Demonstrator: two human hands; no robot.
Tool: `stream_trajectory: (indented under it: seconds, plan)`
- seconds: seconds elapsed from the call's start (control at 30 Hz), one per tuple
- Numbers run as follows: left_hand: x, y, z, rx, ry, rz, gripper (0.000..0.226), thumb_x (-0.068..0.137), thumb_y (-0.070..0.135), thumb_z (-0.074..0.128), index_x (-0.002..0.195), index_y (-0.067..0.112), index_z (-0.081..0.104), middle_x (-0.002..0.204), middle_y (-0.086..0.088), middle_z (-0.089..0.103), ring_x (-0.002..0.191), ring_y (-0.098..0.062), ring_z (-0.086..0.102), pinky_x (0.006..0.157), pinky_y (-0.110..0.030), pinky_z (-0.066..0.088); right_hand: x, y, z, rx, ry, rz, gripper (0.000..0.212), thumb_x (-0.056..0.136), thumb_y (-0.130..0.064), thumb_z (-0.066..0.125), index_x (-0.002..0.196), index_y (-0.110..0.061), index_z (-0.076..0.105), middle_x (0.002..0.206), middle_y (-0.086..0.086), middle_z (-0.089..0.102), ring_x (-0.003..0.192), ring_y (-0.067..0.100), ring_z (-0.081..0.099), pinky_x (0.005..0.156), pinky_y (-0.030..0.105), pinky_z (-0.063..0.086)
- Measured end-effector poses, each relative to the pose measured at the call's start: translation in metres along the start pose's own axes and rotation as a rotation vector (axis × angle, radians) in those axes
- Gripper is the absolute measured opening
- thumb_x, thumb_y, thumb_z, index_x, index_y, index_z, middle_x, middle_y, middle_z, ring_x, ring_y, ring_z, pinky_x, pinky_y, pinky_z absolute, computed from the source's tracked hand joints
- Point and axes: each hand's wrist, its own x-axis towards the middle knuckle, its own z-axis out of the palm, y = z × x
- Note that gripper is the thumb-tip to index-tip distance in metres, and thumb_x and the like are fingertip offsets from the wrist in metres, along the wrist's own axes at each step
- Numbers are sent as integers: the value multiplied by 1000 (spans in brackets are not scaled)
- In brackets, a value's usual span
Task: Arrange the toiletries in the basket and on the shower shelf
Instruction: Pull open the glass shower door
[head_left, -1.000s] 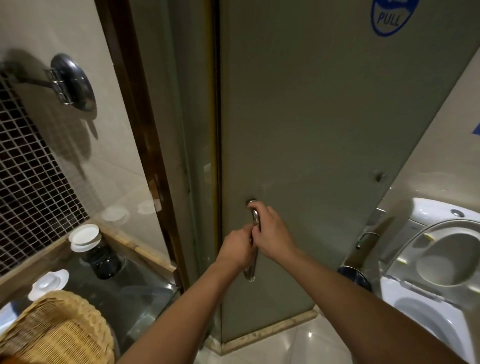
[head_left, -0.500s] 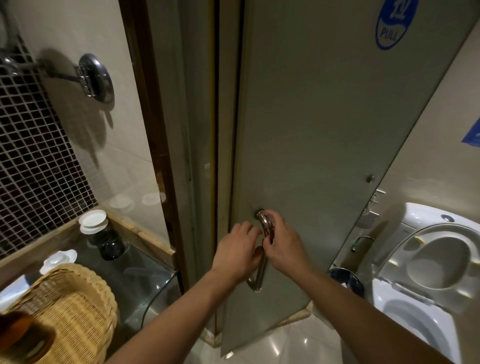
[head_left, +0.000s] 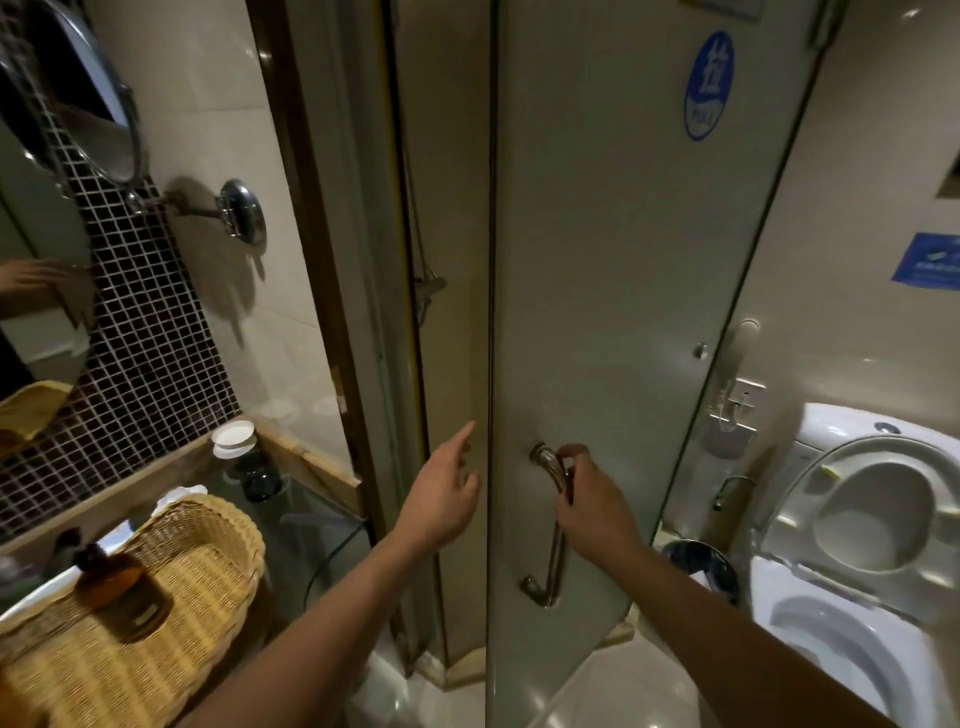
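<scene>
A frosted glass shower door (head_left: 613, 291) stands partly swung out toward me. My right hand (head_left: 589, 501) grips its curved metal handle (head_left: 551, 525) near the top. My left hand (head_left: 444, 493) hovers with fingers spread at the door's free edge, holding nothing. At the lower left a wicker basket (head_left: 218, 530) sits on the glass counter, and an amber pump bottle (head_left: 122, 590) lies across its inside. The shower shelf is not visible.
A dark jar with a white lid (head_left: 249, 462) stands on the counter (head_left: 311, 519) behind the basket. A round mirror (head_left: 93, 98) on a metal arm hangs at upper left. A toilet (head_left: 852, 530) with its seat raised and a dark bin (head_left: 701, 566) are at right.
The door has swung further open toward me. My left hand has let go of the handle and moved left to the door's edge. My right hand still holds the handle.
</scene>
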Motion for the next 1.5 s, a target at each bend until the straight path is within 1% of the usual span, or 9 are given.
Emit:
stream_trajectory:
  seconds: [0.1, 0.2, 0.33, 0.47, 0.63, 0.87, 1.07, 1.27, 1.5]
  plan:
    - [-24, 28, 21, -28, -81, 104, 59, 91, 27, 49, 148, 37, 34, 140, 9, 49, 123, -6, 49, 103, -24, 43, -25, 17, -20, 0, 24, 6, 45, 85, -7, 54, 123, -29, 45, 99, 4, 60, 84, 26, 61, 67, 31, 40]
    - [-50, 50, 43, -35, -115, 147, 63, 81, 29, 42, 144, 30, 43, 133, 8, 53, 114, -3, 51, 92, -8, 36, -50, 34, -41, 31, 19, 21, 55, 84, -13, 61, 133, -30, 43, 115, 5, 60, 91, 24, 62, 75, 33, 48]
    - [-69, 67, 63, 56, -152, 218, 68, 80, -1, 43, 146, 16, 42, 142, -4, 48, 126, -18, 48, 102, -20, 33, -85, 48, -69, 28, 39, -69, 85, 80, -47, 74, 150, -32, 28, 141, 1, 43, 118, 17, 54, 98, 36, 47]
    - [-83, 90, 80, 29, -223, 285, 71, 78, 4, 38, 146, 24, 43, 146, 1, 42, 131, -15, 41, 109, -28, 32, -113, 49, -88, 53, 107, -172, 107, 70, -69, 71, 154, -42, 11, 151, -8, 28, 124, 8, 45, 96, 31, 46]
    - [-91, 112, 103, 95, -277, 403, 76, 79, 2, 40, 147, 37, 39, 150, 6, 38, 134, -14, 39, 104, -23, 30, -132, 57, -112, 144, 212, -93, 105, 75, -53, 79, 152, -52, 8, 149, -9, 37, 121, 8, 52, 93, 30, 50]
    - [-67, 136, 132, 337, -270, 684, 91, 81, 5, 46, 150, 50, 8, 164, -2, 5, 150, -23, -6, 119, -49, 11, -158, 85, -146, 231, 254, -60, 98, 74, -53, 76, 149, -59, 12, 150, -18, 34, 127, 9, 50, 95, 38, 54]
    - [-43, 153, 166, 355, -400, 796, 100, 82, 3, 52, 149, 46, -9, 163, -6, 14, 148, -26, 10, 117, -51, 22, -179, 106, -175, 141, 375, 9, 100, 70, -59, 76, 144, -67, 9, 149, -19, 35, 125, -9, 40, 94, 13, 39]
    - [-43, 171, 197, 298, -402, 906, 96, 85, 6, 56, 152, 30, -10, 160, -8, 23, 147, -31, 16, 118, -47, 17, -201, 125, -186, 126, 592, 164, 109, 69, -54, 80, 152, -54, 9, 162, -15, 20, 145, 0, 21, 106, 17, 26]
    - [-52, 198, 236, 328, -369, 888, 101, 87, 9, 52, 148, 42, -22, 160, 2, 17, 149, -28, 4, 116, -57, 4, -212, 137, -195, 40, 781, 317, 106, 78, -37, 81, 153, -54, 8, 161, -15, 21, 144, 2, 26, 104, 23, 33]
